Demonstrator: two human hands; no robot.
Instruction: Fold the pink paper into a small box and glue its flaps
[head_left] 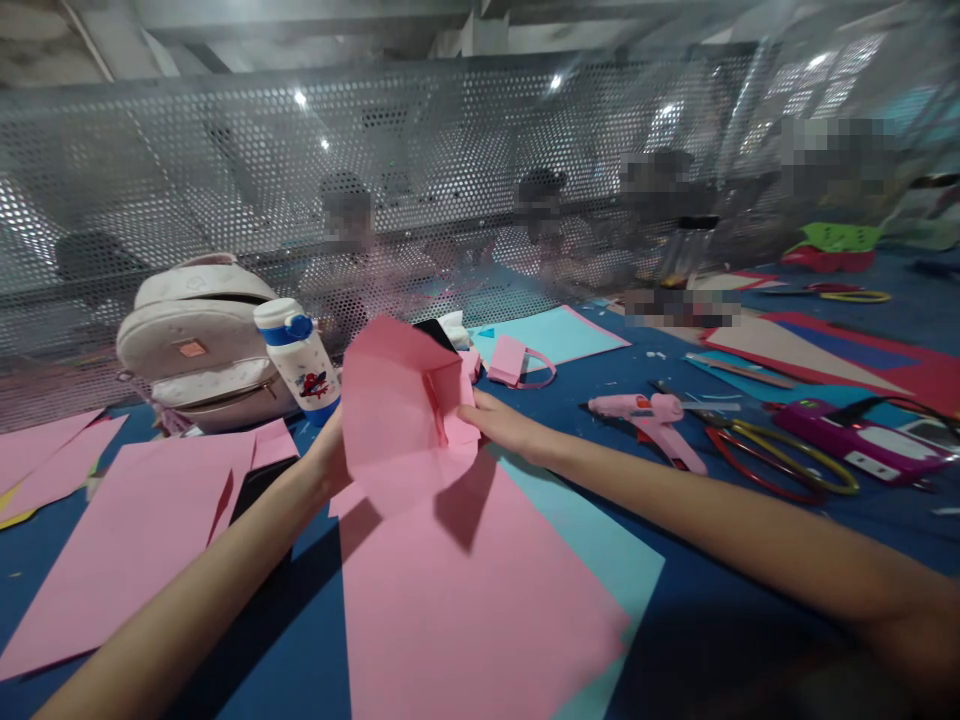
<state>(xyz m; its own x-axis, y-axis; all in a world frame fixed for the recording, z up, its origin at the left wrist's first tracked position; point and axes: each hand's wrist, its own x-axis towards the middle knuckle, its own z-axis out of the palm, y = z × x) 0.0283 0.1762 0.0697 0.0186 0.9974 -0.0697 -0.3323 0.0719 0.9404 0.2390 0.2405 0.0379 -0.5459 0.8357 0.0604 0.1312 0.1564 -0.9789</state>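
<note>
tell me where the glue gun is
In the head view, the glue gun lies right of centre on the blue table, beyond the right arm and just left of the red-and-yellow scissors.

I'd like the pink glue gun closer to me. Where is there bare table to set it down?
Bare blue tabletop shows between the left forearm and the large pink sheet, and, dimmer, between the light-blue sheet and the right forearm. Beyond that forearm it is crowded: the glue gun, scissors and what looks like a purple power strip.

dim overall, bright lights (556, 81) above, shadowed pink paper (472, 610), wide-angle stretching
</note>
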